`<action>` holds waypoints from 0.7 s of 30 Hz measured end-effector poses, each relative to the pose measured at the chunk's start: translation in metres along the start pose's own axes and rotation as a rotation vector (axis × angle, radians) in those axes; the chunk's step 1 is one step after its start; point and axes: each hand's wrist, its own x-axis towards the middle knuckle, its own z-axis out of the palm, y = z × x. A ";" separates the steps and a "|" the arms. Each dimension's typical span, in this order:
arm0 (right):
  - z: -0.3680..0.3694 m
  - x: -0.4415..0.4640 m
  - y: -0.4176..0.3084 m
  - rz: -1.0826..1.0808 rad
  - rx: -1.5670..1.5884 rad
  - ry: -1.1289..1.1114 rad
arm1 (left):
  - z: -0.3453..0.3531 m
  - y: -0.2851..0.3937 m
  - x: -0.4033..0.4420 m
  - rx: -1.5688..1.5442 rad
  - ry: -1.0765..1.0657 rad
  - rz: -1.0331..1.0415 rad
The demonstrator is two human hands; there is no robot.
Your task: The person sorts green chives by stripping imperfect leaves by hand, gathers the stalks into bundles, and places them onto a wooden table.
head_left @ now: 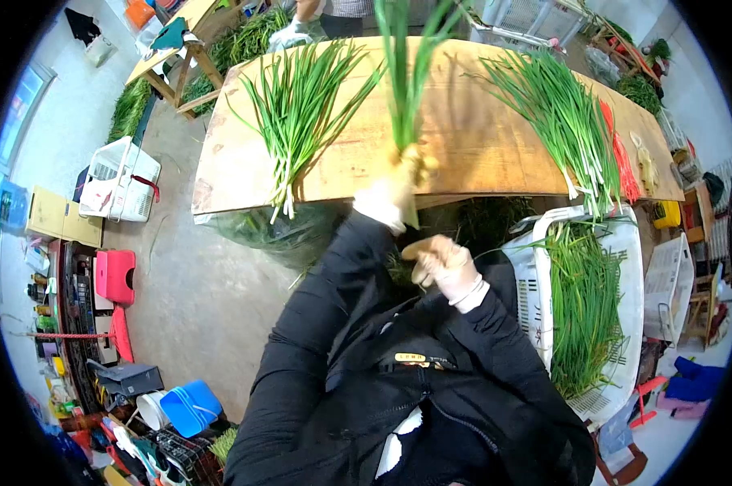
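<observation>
My left hand (394, 182), in a pale glove and blurred by motion, is closed around the lower ends of a bunch of garlic chives (402, 89) and holds it upright over the table edge. Below it, close to my body, my right hand (447, 267) has its gloved fingers curled together; what they hold, if anything, I cannot make out. One pile of garlic chives (301, 113) lies on the wooden table (463, 154) at the left. Another pile (564, 121) lies at the right, beside red ties (619, 158).
A white plastic basket (544, 300) of chives stands at my right, touching the table. Under the table's left side sits a dark plastic bag (281, 235). Another white basket (127, 174) stands on the floor at left. Across the table is another person's gloved hand (297, 32).
</observation>
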 end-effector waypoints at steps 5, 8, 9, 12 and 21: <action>-0.008 -0.020 0.021 0.150 0.038 -0.016 | -0.096 0.005 0.053 -0.334 0.092 0.179; -0.038 -0.029 0.035 0.145 -0.114 0.143 | -0.145 0.005 0.047 1.458 0.422 0.484; -0.052 -0.032 0.028 0.221 -0.069 0.231 | -0.147 0.011 0.038 1.555 0.456 0.468; -0.113 -0.029 0.021 -0.086 -0.321 0.576 | -0.120 0.032 0.016 1.716 0.503 0.084; -0.296 0.015 -0.005 0.301 -1.321 1.023 | -0.263 -0.021 0.069 1.602 0.618 0.394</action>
